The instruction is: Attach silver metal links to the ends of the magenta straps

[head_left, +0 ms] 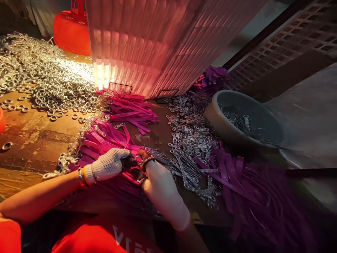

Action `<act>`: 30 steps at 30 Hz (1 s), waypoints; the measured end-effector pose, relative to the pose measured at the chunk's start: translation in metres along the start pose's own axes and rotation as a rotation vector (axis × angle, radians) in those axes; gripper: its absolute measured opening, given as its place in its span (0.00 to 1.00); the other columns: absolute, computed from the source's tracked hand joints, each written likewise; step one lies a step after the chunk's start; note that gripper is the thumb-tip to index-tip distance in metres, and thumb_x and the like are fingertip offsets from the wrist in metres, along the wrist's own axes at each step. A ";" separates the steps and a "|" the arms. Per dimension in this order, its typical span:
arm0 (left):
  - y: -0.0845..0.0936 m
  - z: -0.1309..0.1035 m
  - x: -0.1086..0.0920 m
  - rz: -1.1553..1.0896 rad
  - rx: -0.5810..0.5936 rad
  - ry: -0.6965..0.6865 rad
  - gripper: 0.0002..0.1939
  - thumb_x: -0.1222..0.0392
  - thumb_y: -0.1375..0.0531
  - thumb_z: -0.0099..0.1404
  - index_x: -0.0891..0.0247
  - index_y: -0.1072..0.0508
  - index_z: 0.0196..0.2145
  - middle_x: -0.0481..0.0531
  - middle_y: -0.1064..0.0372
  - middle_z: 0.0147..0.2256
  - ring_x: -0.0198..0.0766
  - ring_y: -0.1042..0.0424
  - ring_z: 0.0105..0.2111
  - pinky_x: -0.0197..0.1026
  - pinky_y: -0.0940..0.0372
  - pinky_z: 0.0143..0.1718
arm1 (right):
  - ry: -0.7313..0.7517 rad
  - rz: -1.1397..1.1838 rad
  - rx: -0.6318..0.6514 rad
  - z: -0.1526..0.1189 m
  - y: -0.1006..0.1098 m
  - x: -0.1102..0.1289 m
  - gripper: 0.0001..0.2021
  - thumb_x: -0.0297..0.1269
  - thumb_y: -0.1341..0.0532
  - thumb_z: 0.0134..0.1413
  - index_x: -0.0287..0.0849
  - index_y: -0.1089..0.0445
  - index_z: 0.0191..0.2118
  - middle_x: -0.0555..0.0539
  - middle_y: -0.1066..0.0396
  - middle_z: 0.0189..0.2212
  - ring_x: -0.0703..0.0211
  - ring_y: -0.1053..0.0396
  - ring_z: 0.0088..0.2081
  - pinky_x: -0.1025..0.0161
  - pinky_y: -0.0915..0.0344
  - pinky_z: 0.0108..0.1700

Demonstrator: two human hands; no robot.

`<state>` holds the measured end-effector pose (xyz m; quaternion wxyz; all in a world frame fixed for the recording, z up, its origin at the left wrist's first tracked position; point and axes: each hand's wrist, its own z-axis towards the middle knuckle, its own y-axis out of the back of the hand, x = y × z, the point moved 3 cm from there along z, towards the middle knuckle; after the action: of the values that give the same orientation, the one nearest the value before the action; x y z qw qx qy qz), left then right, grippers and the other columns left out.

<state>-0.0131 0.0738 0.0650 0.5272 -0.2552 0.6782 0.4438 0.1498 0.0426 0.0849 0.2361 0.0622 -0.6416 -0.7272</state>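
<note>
My left hand [109, 164], in a white dotted work glove with dark fingertips, is closed in a pinch over magenta straps [105, 138]. Close beside it is my right hand [159, 186], gloved in white with dark fingertips, its fingers curled shut. The fingertips of both hands nearly meet. A bit of shiny metal shows between them, but its kind is too small to make out. Short silver chains [193, 147] lie just right of my right hand. Under and in front of my hands the straps spread in a pile, with metal pieces on their left ends.
Loose metal rings [60, 88] are heaped at the back left, lit by a red lamp [71, 33]. A ribbed translucent panel [147, 45] stands at the back. On the right are a grey basin [219, 112] of metal pieces and purple straps [258, 196].
</note>
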 end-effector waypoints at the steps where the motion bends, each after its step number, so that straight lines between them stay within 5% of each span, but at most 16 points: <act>1: -0.001 -0.002 0.001 0.026 -0.033 -0.015 0.07 0.69 0.46 0.61 0.65 0.31 0.26 0.46 0.35 0.23 0.31 0.41 0.23 0.32 0.47 0.25 | -0.013 -0.018 0.051 0.001 0.001 0.001 0.12 0.22 0.45 0.41 0.43 0.33 0.32 0.47 0.28 0.26 0.57 0.33 0.27 0.63 0.46 0.30; 5: -0.008 -0.009 0.003 0.152 -0.068 -0.063 0.09 0.73 0.47 0.59 0.65 0.31 0.25 0.48 0.32 0.24 0.32 0.39 0.25 0.33 0.47 0.28 | -0.036 -0.148 0.124 0.000 -0.001 0.003 0.10 0.21 0.45 0.39 0.42 0.34 0.28 0.49 0.32 0.18 0.60 0.39 0.19 0.60 0.56 0.25; 13: -0.006 -0.004 -0.011 0.299 0.089 -0.160 0.09 0.71 0.46 0.59 0.64 0.28 0.26 0.48 0.29 0.26 0.34 0.35 0.26 0.34 0.46 0.28 | 0.195 -0.235 -0.011 -0.007 -0.009 0.004 0.07 0.23 0.45 0.37 0.42 0.35 0.24 0.48 0.33 0.15 0.61 0.42 0.17 0.59 0.61 0.26; 17: 0.050 0.003 -0.019 0.403 0.104 -0.233 0.13 0.73 0.47 0.56 0.65 0.24 0.33 0.52 0.25 0.32 0.38 0.31 0.32 0.35 0.40 0.35 | 0.157 -0.209 -0.080 -0.016 -0.003 -0.012 0.06 0.24 0.45 0.41 0.42 0.34 0.25 0.49 0.34 0.15 0.60 0.40 0.18 0.59 0.57 0.26; 20: 0.110 0.002 -0.012 0.675 -0.068 -0.147 0.11 0.68 0.47 0.61 0.65 0.24 0.33 0.52 0.26 0.30 0.38 0.33 0.29 0.37 0.40 0.34 | 0.022 -0.147 -0.087 -0.031 0.002 -0.026 0.05 0.27 0.44 0.49 0.40 0.30 0.30 0.49 0.33 0.18 0.58 0.38 0.21 0.60 0.53 0.27; 23: 0.139 -0.004 -0.007 0.761 -0.204 -0.142 0.08 0.63 0.44 0.59 0.63 0.23 0.31 0.51 0.27 0.29 0.38 0.33 0.29 0.37 0.40 0.33 | -0.023 0.005 0.015 -0.043 0.002 -0.046 0.08 0.30 0.43 0.52 0.40 0.28 0.36 0.44 0.26 0.30 0.54 0.31 0.32 0.62 0.42 0.34; 25: 0.132 -0.007 -0.008 0.652 -0.264 -0.073 0.11 0.64 0.43 0.58 0.64 0.22 0.36 0.52 0.25 0.35 0.40 0.31 0.34 0.36 0.37 0.35 | -0.104 0.079 0.035 -0.044 0.001 -0.073 0.12 0.29 0.44 0.51 0.41 0.27 0.40 0.41 0.26 0.40 0.52 0.30 0.42 0.61 0.38 0.42; 27: 0.109 -0.007 -0.012 0.375 -0.244 0.073 0.15 0.62 0.44 0.60 0.66 0.23 0.43 0.53 0.25 0.35 0.38 0.30 0.32 0.34 0.37 0.30 | -0.341 -0.018 0.028 -0.040 -0.004 -0.112 0.14 0.27 0.45 0.51 0.39 0.26 0.42 0.39 0.27 0.43 0.50 0.31 0.45 0.60 0.38 0.45; 30: 0.057 -0.001 -0.013 -0.330 0.001 0.345 0.22 0.49 0.42 0.65 0.68 0.27 0.50 0.52 0.28 0.29 0.27 0.45 0.15 0.32 0.48 0.15 | -0.718 -0.325 0.155 -0.029 -0.023 -0.167 0.13 0.29 0.46 0.55 0.33 0.26 0.40 0.34 0.27 0.36 0.47 0.30 0.39 0.58 0.40 0.37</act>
<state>-0.0558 0.0989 0.0966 0.4692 -0.4345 0.7074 0.3010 0.3024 0.0883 0.0222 -0.1267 -0.0775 -0.7179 -0.6801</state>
